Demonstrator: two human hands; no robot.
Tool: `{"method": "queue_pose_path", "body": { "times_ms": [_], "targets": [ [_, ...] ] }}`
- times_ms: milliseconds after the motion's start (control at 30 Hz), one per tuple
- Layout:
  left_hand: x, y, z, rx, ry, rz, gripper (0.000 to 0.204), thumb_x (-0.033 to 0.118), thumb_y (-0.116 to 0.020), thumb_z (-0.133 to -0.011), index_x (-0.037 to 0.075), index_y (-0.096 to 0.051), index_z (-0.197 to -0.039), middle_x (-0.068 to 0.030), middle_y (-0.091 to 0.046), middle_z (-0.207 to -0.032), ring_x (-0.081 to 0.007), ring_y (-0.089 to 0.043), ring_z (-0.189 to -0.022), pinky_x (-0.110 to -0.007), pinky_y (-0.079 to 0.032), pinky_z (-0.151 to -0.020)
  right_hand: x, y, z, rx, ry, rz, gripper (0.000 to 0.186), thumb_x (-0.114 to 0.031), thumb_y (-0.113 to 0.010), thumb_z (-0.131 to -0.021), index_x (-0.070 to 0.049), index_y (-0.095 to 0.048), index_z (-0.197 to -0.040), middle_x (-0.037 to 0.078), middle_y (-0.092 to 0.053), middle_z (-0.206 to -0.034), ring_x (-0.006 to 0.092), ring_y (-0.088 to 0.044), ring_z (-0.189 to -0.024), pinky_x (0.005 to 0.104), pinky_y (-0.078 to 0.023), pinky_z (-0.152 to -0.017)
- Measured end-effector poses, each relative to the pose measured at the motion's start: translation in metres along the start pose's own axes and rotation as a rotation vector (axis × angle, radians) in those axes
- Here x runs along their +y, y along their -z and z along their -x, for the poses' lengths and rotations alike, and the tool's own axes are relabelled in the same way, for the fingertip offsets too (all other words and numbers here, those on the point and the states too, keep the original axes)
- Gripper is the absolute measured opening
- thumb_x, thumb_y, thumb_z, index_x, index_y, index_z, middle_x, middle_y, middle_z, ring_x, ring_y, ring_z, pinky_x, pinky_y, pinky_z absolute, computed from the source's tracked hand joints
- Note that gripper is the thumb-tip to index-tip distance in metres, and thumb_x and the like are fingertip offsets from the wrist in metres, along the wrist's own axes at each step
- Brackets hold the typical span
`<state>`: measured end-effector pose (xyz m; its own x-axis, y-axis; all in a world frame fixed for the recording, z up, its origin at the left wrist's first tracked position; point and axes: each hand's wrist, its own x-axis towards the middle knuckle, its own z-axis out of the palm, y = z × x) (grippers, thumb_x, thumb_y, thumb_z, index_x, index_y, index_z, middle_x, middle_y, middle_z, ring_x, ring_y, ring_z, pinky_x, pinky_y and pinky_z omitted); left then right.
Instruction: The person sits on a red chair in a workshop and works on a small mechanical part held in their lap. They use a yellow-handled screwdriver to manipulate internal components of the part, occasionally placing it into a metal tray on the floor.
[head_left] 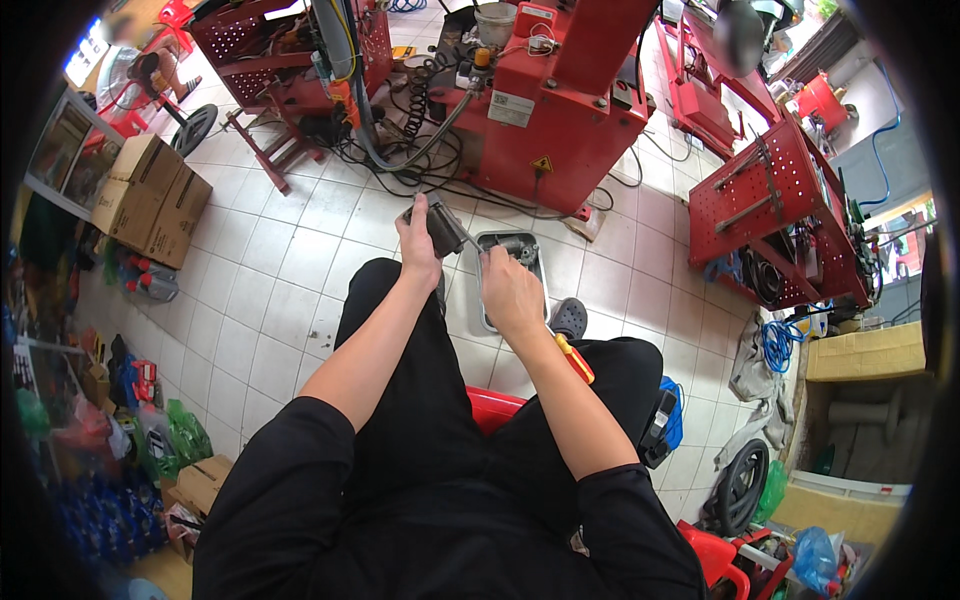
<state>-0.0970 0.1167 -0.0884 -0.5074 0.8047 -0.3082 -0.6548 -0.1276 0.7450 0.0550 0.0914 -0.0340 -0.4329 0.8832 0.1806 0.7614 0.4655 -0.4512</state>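
My left hand [418, 243] grips a dark grey metal part [441, 226], held up over my knees. My right hand [510, 293] is closed around a screwdriver whose red and yellow handle [575, 359] sticks out below my wrist; its thin shaft [470, 243] points up-left and touches the part. I sit on a red stool [492, 408] in black clothes. Just beyond my hands, a grey metal tray [510, 262] lies on the white tiled floor with small metal pieces in it.
A big red workshop machine [560, 110] with coiled cables stands ahead. A red pegboard tool rack [780, 210] is at right, cardboard boxes [150, 195] at left, bottles and bags at lower left, a small tyre [742, 485] at lower right. A person sits far back left.
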Motion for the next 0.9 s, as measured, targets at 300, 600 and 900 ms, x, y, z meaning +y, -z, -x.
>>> {"method": "queue_pose_path", "body": {
  "times_ms": [300,600,900],
  "targets": [
    [-0.001,0.001,-0.001,-0.020,0.049,0.013,0.045,0.045,-0.052,-0.091,0.008,-0.033,-0.109,-0.0116,-0.054,-0.095,-0.0307,-0.063,-0.081,-0.042,-0.055,-0.066,0.000,0.001,0.001,0.067,0.027,-0.001,0.016,-0.016,-0.050,-0.089,0.000,-0.047,-0.089,0.019,-0.061,-0.072,0.0377,-0.062,-0.065,0.0454,-0.049,-0.056],
    [-0.005,-0.002,0.003,-0.048,0.070,0.000,0.043,0.042,-0.052,-0.091,0.008,-0.033,-0.108,-0.0121,-0.054,-0.095,-0.0312,-0.063,-0.081,-0.043,-0.055,-0.070,-0.001,0.005,0.001,0.086,-0.020,-0.175,0.017,-0.015,-0.051,-0.089,0.001,-0.045,-0.088,0.023,-0.061,-0.072,0.0415,-0.060,-0.066,0.0494,-0.047,-0.058],
    [-0.009,-0.001,0.001,-0.063,0.075,-0.007,0.043,0.043,-0.052,-0.091,0.009,-0.034,-0.110,-0.0120,-0.055,-0.096,-0.0307,-0.064,-0.081,-0.043,-0.055,-0.069,0.002,0.008,-0.002,-0.061,-0.097,-0.069,0.016,-0.013,-0.050,-0.090,0.002,-0.044,-0.088,0.023,-0.061,-0.069,0.0427,-0.060,-0.065,0.0504,-0.046,-0.060]
  ]
}}
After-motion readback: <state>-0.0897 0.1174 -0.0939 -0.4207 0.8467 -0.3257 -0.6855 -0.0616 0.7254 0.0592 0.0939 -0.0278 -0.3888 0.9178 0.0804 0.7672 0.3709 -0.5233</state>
